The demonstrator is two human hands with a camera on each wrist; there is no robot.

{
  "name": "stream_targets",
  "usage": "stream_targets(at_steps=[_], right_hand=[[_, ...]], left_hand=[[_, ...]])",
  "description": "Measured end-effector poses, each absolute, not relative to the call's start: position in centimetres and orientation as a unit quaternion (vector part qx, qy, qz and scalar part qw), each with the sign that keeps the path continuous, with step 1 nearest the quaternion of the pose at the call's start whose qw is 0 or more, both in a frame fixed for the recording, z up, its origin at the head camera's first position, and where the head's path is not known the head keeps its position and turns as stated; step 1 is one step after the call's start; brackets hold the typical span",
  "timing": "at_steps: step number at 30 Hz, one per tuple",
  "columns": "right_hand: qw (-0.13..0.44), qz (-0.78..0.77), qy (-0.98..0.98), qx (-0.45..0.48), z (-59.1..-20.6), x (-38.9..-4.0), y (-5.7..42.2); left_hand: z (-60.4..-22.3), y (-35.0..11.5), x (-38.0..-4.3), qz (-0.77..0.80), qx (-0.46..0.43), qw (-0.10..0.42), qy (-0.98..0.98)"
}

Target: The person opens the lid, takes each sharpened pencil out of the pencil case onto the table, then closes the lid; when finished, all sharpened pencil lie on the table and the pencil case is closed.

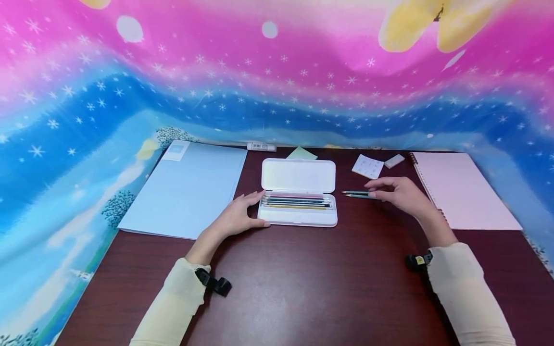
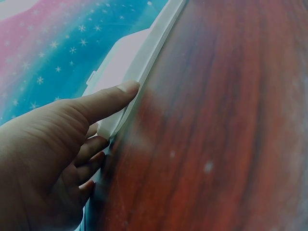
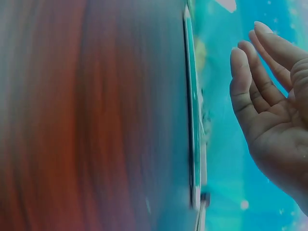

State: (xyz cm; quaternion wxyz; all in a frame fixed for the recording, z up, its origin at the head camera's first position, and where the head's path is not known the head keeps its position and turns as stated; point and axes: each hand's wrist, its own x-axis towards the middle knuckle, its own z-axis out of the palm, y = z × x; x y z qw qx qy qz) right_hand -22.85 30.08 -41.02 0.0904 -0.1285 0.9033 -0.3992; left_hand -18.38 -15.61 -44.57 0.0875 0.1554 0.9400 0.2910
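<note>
Sleeves: cream long sleeves cover both forearms, each with a small black wrist camera strapped on.
Table: dark reddish-brown wooden tabletop (image 1: pixel 303 278) under everything.
Left hand: the left hand (image 1: pixel 237 217) rests at the left end of the white plastic pencil case (image 1: pixel 298 192) — thumb laid along its front edge, the other fingers relaxed against its side, nothing pinched.
Pencil case: open in the middle of the table, lid flat behind the tray; inside lie several slim pencils (image 1: pixel 297 201) side by side, pink, dark and yellow among them.
Right hand: the right hand (image 1: pixel 400 193) lies palm down just right of the case, fingers loosely extended over the blunt ends of the two green pencils (image 1: pixel 356 194); whether it presses on them I cannot tell.
Green pencils: on the bare wood between case and right hand, tips pointing at the case.
Left side: a pale blue folder (image 1: pixel 186 188) lies flat.
Right side: a pink spiral notebook (image 1: pixel 465 190) lies closed.
Far edge: a white patterned notepad (image 1: pixel 368 166), a white eraser (image 1: pixel 394 161), a green sticky note (image 1: pixel 301 154) and a white tube (image 1: pixel 261 146).
Backdrop: a pink-and-blue starry cloth (image 1: pixel 277 81) — draped behind and to both sides.
</note>
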Motion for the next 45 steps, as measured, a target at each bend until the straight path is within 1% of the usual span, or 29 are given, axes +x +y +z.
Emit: stream_targets(at_steps=[10, 19, 27, 35, 45], right_hand=[[0.127, -0.417, 0.889, -0.142, -41.1, -23.2, 24.8], [0.144, -0.383, 0.896, -0.173, -41.6, -23.5, 20.9], [0.127, -0.297, 0.912, -0.252, -41.3, -23.4, 18.4], [0.109, -0.228, 0.922, -0.293, -41.3, -23.4, 17.5], [0.106, -0.141, 0.937, -0.302, -40.5, -23.4, 15.9]], left_hand=[[-44.5, -15.5, -18.5, 0.292, 0.155, 0.087, 0.94], [-44.5, -15.6, -18.5, 0.289, 0.157, 0.088, 0.94], [-44.5, -15.5, -18.5, 0.289, 0.155, 0.089, 0.941], [-44.5, -15.4, -18.6, 0.29, 0.156, 0.089, 0.94], [-44.6, -15.6, -18.4, 0.291, 0.155, 0.084, 0.94]])
